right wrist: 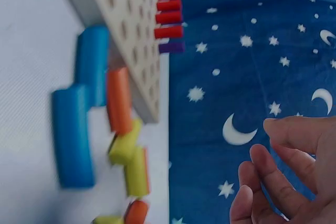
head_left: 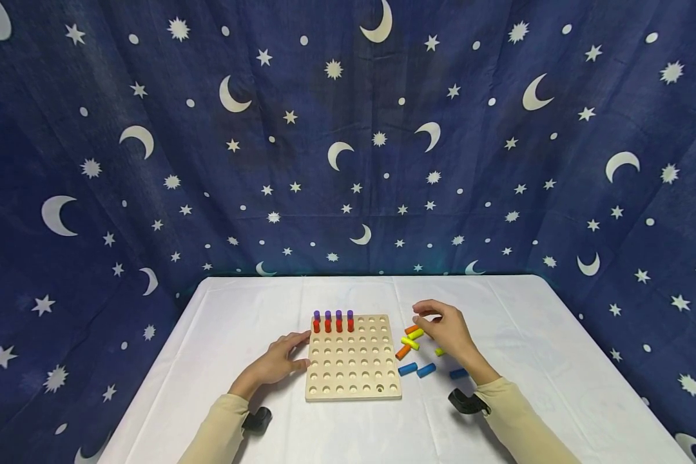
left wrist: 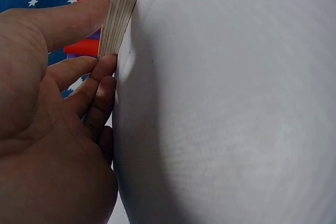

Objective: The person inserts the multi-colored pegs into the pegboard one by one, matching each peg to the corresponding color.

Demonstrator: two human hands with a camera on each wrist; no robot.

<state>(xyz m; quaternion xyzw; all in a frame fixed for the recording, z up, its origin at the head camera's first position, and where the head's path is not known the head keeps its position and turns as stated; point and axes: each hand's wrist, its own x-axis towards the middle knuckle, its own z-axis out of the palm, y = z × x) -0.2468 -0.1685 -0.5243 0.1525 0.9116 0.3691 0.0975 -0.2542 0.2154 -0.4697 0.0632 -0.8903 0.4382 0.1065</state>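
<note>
White table (head_left: 255, 309) w/ a wooden pegboard (head_left: 346, 357) approx mid. L hand (head_left: 274, 362) at board's 9 o'clock, fingers relaxed, touching its edge. R hand (head_left: 449, 330) hovers abt 2, fingers loosely bent, released afaict. Blue pegs (head_left: 426, 370), orange pegs (head_left: 403, 352), yellow pegs (head_left: 416, 334) lie nr 3; red pegs (head_left: 327, 327), purple pegs (head_left: 327, 314) stand at 11.

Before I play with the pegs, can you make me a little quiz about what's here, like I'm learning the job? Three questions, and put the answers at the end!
1. How many purple pegs stand in the board?
2. True or false: the blue pegs lie on the table.
3. Which hand touches the edge of the board?

Key:
1. Four.
2. True.
3. The left hand.
</note>
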